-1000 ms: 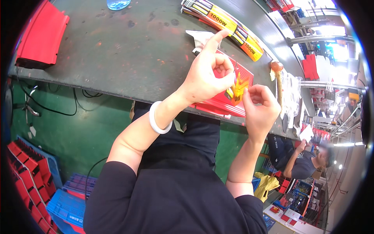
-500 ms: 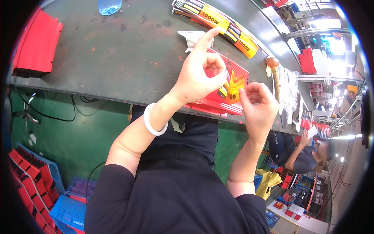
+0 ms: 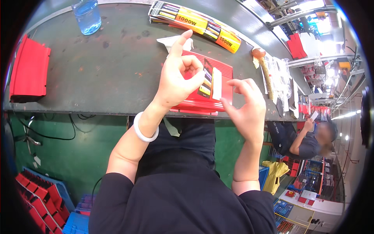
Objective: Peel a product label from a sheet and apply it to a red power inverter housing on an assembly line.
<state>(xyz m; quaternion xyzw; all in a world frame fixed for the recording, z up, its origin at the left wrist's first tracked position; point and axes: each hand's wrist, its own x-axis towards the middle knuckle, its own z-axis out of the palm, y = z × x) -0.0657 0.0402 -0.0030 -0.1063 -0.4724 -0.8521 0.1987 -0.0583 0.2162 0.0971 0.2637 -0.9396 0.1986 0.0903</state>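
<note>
My left hand [image 3: 175, 80] is closed in a pinch on the left edge of a black, yellow and white sticker label [image 3: 206, 82], its index finger stretched out upward. The label's right part is bent over and shows a white face. Under it on the workbench lies a red ribbed metal housing [image 3: 223, 70]. To the right of the label my right hand [image 3: 249, 111] is open, thumb and index finger apart, with nothing visible between them. Crumpled white paper [image 3: 166, 41] lies just beyond the housing, by my left fingers.
A stack of printed label sheets [image 3: 194, 24] lies at the back. A mallet [image 3: 265, 70] and plastic bags [image 3: 282, 82] are on the right. A red housing [image 3: 31, 70] stands far left, a blue cup [image 3: 87, 17] behind. Another person [image 3: 307, 138] works at right.
My right hand has let go of the label's right edge and spread its fingers. The label has turned from its yellow printed face to show white. The view has shifted.
</note>
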